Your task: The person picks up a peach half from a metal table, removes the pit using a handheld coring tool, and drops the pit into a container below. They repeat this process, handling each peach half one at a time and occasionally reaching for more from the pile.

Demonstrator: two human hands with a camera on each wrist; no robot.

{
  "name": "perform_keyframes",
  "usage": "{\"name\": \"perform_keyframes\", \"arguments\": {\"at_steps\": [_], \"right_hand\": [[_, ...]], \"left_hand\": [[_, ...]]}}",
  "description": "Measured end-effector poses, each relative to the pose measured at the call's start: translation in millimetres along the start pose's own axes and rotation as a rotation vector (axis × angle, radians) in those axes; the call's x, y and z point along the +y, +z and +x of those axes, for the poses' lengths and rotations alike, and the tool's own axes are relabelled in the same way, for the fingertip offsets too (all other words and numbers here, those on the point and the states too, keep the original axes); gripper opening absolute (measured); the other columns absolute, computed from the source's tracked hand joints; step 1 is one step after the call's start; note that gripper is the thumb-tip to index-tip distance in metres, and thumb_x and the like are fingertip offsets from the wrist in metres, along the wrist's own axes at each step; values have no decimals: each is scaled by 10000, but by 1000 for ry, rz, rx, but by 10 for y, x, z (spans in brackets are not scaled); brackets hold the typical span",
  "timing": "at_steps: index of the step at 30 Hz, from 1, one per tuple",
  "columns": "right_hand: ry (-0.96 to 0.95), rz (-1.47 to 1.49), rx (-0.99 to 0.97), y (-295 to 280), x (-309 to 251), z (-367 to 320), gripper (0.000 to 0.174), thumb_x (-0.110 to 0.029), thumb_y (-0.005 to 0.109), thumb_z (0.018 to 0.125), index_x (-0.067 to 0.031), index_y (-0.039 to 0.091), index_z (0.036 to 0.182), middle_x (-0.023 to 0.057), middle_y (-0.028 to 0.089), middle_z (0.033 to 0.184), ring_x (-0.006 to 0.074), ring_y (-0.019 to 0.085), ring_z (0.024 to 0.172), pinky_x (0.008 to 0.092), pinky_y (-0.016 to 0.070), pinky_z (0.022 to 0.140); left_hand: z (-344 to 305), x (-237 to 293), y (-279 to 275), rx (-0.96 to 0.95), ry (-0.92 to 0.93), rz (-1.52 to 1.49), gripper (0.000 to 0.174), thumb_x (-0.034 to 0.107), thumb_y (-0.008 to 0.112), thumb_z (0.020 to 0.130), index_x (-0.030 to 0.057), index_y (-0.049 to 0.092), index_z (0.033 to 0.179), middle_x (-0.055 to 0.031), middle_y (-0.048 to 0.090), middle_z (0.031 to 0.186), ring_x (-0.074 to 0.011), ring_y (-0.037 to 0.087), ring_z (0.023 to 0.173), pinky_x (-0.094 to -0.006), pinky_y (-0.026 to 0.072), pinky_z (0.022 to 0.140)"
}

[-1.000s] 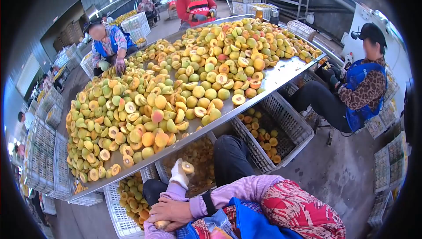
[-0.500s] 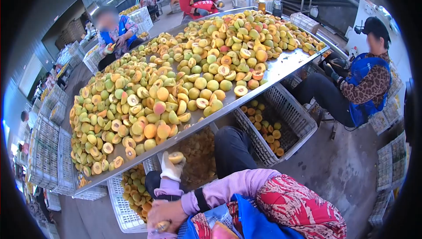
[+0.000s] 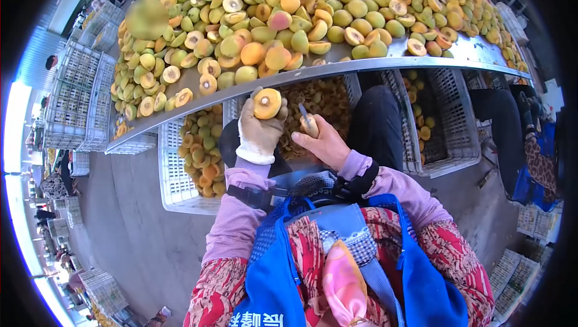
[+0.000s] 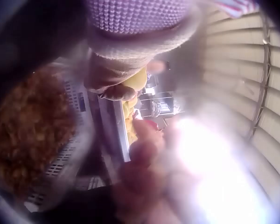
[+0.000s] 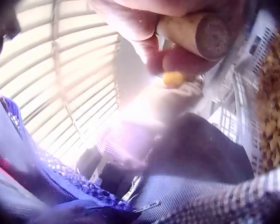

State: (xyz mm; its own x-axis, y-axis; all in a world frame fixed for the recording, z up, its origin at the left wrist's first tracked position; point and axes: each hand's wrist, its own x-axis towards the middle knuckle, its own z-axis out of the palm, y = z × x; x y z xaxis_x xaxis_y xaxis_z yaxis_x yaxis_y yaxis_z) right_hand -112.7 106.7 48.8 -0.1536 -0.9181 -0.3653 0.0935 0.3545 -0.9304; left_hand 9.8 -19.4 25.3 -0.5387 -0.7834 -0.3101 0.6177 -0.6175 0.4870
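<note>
My left hand (image 3: 259, 131), in a pale work glove, holds a halved yellow peach (image 3: 267, 103) near the table edge, its cut face up with the stone at the centre. My bare right hand (image 3: 328, 145) grips the wooden handle (image 3: 309, 127) of a small tool with a thin metal tip, just right of the peach. In the right wrist view the handle's round butt (image 5: 213, 36) shows between the fingers. The left wrist view shows the glove (image 4: 114, 77) around yellow fruit (image 4: 139, 80), partly washed out by glare.
The metal table (image 3: 337, 69) bears a large heap of peach halves (image 3: 235, 44). Beneath its edge are a container of scraps (image 3: 319, 93) between the knees, a white crate (image 3: 171, 176) of peaches at left and a grey crate (image 3: 448, 116) at right. Another person's legs (image 3: 497, 122) are at far right.
The head view has tipped down. My right hand, earlier lying across the left sleeve with the tool, has moved forward beside the peach. My left hand still holds a peach half.
</note>
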Motion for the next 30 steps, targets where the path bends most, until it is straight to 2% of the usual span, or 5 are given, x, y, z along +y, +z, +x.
{"name": "perform_keyframes", "arguments": {"at_steps": [3,10,16,19,30], "right_hand": [[73,209,-75,7,-10,18,250,-285,545,870,-63,434,904,8,460,689,47,477,552,228,376,424],[-186,-347,17,4,284,305,284,-276,490,878,-7,423,940,226,553,821,405,534,789,434,422,695],[-127,-443,-5,-130,377,440,288,-298,495,876,-31,421,955,231,567,838,397,548,836,445,426,709],[-75,-384,-96,-110,322,392,291,-299,488,882,-27,418,957,236,566,844,394,552,834,440,428,710],[-110,-210,-57,-53,349,426,298,-282,473,895,8,414,934,253,551,845,400,546,818,422,430,690]], "left_hand": [[32,-118,-15,13,46,-70,420,345,306,929,22,457,1149,-213,517,1114,-361,526,996,-434,459,855],[62,-267,-176,-72,19,14,356,178,420,907,-78,438,1152,-212,512,1144,-308,515,1055,-427,403,950],[103,-457,-267,-16,154,679,350,62,441,861,-11,447,1203,-139,546,1081,-254,554,983,-370,465,874],[121,-357,-182,90,-8,62,372,145,444,858,-4,450,1199,-156,539,1081,-297,554,974,-426,461,871],[117,-391,-102,107,89,165,326,246,404,906,-3,469,1105,-177,565,1014,-313,557,947,-464,455,870]]}}
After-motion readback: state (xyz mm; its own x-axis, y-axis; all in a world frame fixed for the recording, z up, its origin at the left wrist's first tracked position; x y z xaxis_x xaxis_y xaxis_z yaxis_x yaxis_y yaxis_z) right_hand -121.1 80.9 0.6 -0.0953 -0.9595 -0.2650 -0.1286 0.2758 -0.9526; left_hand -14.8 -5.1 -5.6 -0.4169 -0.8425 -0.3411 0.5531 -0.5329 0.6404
